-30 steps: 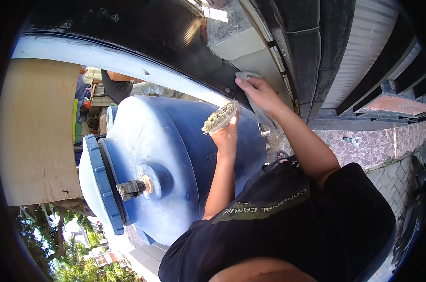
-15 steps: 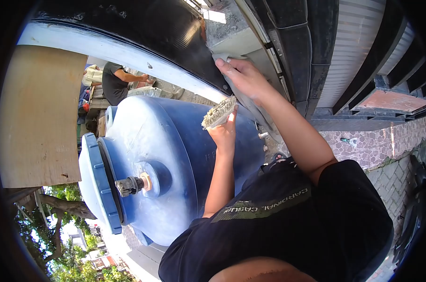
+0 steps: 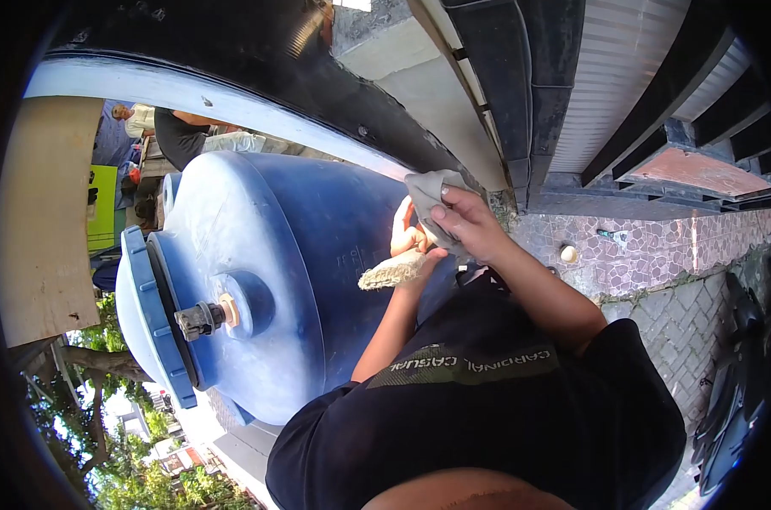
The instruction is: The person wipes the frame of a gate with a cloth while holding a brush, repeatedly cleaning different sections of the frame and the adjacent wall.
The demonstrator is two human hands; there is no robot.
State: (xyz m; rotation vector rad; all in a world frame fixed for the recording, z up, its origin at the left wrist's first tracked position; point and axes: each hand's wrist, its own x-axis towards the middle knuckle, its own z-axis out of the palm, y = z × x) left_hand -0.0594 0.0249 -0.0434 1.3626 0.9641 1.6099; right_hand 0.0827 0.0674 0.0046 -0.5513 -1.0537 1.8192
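My left hand is closed around a wide brush with pale, matted bristles, which point to the left. Its fingers also reach up to a grey cloth. My right hand grips that cloth, bunched between thumb and fingers, close above the left hand. The brush's handle is hidden in my left hand. Just beyond both hands lies the side of a large blue water tank, with a ribbed lid and a dark pipe fitting.
A white-edged black beam runs above the tank. A wooden board hangs at the left. Behind the tank a person in a dark shirt is partly seen, with another person beyond. Stone paving and a dark parked vehicle are at the right.
My right hand has come down from the wall beside the beam, bringing the cloth to my left hand. The brush has lowered and turned its bristles left. The view has shifted slightly.
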